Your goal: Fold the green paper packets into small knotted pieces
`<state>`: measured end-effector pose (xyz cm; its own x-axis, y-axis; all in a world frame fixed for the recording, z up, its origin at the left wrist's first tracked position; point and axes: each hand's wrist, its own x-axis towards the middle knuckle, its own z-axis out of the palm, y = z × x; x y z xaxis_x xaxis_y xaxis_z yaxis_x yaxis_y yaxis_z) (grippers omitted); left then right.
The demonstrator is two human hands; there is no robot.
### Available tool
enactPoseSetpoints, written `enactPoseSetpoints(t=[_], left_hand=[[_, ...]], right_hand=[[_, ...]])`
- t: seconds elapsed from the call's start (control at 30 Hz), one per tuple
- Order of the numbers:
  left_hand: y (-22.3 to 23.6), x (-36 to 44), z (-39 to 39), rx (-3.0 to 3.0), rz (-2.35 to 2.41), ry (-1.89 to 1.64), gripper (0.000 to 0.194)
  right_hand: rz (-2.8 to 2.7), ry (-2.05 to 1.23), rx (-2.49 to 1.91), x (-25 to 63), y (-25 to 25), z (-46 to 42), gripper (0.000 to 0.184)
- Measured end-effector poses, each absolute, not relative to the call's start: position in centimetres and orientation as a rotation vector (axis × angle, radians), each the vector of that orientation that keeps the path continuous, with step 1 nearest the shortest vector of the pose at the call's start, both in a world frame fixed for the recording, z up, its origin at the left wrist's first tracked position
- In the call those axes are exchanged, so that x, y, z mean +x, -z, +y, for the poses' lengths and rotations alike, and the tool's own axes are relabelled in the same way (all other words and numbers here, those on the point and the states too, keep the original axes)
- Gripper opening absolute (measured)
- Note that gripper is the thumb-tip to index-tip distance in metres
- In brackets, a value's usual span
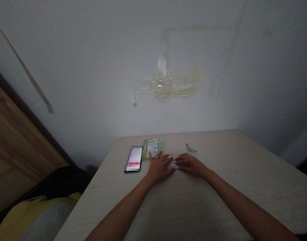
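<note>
A small pale, flat piece (172, 164) with a touch of yellow at its top lies on the table between my two hands; fingers cover much of it, so I cannot make out its kind. My left hand (158, 168) has its thumb and forefinger on the left side of the piece. The other fingers of that hand spread toward a few overlapping green-and-white cards or packets (153, 146). From the right, my right hand (192, 165) closes its fingertips and thumb on the piece's other edge.
Left of the green stack lies a phone (133, 160) with its screen lit. A small crumpled wrapper (191, 148) is beyond my right hand. The wooden table (234, 157) meets a tape-marked wall (93, 67). Yellow and dark cloth (40, 217) is at lower left.
</note>
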<state>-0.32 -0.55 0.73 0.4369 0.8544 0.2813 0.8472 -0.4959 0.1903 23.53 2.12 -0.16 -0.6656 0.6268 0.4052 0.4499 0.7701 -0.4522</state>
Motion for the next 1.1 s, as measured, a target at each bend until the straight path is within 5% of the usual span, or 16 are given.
enactPoseSetpoints(t=[1.1], left_hand=[[-0.5,-0.8,0.2,2.628,1.396,-0.692,0.023]], right_hand=[[-2.359,-0.159,-0.875,22.8,0.9,1.7,0.019]])
